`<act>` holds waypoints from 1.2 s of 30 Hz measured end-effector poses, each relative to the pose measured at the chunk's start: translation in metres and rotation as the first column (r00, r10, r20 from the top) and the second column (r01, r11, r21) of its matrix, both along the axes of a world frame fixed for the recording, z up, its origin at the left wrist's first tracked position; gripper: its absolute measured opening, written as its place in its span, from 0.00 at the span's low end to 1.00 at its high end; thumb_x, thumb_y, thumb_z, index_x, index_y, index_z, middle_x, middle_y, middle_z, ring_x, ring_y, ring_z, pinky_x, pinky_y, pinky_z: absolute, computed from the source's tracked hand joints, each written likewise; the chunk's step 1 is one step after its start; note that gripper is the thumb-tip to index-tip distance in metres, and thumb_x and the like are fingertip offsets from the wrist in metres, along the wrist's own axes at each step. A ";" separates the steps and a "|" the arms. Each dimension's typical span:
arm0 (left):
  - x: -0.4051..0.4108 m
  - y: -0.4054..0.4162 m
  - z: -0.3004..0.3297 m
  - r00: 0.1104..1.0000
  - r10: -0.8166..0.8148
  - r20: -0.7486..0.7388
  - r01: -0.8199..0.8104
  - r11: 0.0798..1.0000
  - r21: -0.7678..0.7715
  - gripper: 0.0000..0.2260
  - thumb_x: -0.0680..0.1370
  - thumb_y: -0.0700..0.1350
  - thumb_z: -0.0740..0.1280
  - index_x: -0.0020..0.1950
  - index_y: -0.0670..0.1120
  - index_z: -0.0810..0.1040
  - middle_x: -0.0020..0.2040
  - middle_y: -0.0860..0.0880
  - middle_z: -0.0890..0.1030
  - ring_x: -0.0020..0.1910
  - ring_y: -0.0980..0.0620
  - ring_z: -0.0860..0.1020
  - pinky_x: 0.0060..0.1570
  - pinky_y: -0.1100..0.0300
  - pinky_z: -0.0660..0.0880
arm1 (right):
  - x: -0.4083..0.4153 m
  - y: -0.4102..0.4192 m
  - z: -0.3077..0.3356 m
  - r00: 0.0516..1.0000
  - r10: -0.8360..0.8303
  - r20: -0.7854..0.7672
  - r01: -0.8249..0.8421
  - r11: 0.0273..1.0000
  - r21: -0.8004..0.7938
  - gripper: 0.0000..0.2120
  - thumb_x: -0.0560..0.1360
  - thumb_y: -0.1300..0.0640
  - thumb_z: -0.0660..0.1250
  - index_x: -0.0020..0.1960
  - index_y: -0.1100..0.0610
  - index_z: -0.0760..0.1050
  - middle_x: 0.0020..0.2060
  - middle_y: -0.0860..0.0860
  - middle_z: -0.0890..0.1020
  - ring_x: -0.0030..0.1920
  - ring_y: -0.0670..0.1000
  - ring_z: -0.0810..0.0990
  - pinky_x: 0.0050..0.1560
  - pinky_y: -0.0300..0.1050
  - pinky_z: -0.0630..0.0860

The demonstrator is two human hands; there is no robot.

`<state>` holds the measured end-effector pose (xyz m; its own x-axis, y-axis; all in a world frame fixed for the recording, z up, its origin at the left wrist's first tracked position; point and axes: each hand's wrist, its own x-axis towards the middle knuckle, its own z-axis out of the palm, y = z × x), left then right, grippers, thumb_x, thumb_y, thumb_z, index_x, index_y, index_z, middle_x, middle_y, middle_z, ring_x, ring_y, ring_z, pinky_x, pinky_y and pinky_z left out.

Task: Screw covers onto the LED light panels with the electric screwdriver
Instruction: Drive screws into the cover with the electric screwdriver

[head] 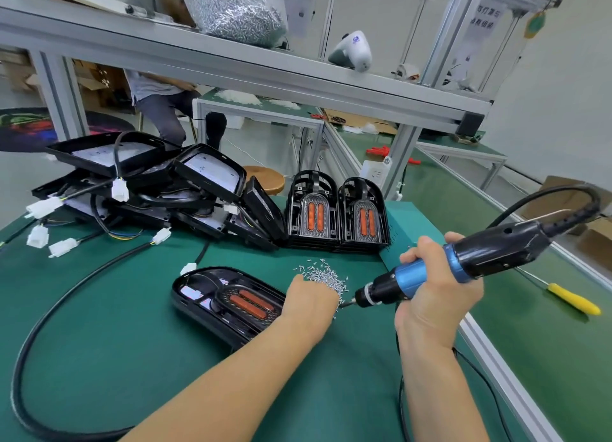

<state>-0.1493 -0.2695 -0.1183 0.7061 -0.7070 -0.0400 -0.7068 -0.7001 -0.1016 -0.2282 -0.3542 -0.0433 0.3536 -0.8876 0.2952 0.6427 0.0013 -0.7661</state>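
Left hand (309, 297) down in the loose pile of small silver screws (326, 276), fingers hidden, can't tell if it's got one. Right hand (430, 287) wrapped round the blue-and-black electric screwdriver (430, 272), bit tip right at the pile's near edge. Black LED panel w/ orange-lensed cover (231, 304) lies just left of the pile. Looks like screw pickup; next: seat a screw on the bit, swing over to a cover hole.

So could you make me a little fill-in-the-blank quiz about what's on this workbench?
1. The right hand grips the electric ____.
2. The left hand reaches into a loose pile of small ____.
3. The hand screwdriver lying at the right has a ____ handle.
4. The mat on the bench is ____.

Missing: screwdriver; screws; yellow; green
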 end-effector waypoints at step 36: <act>0.012 0.020 0.012 0.988 0.077 -0.138 -0.132 0.883 -0.451 0.02 0.80 0.40 0.58 0.49 0.43 0.70 0.46 0.44 0.81 0.46 0.42 0.78 0.41 0.55 0.67 | -0.011 -0.008 0.006 0.999 0.044 0.013 -0.044 0.999 0.000 0.13 0.65 0.64 0.69 0.46 0.54 0.72 0.25 0.49 0.75 0.29 0.52 0.74 0.38 0.45 0.73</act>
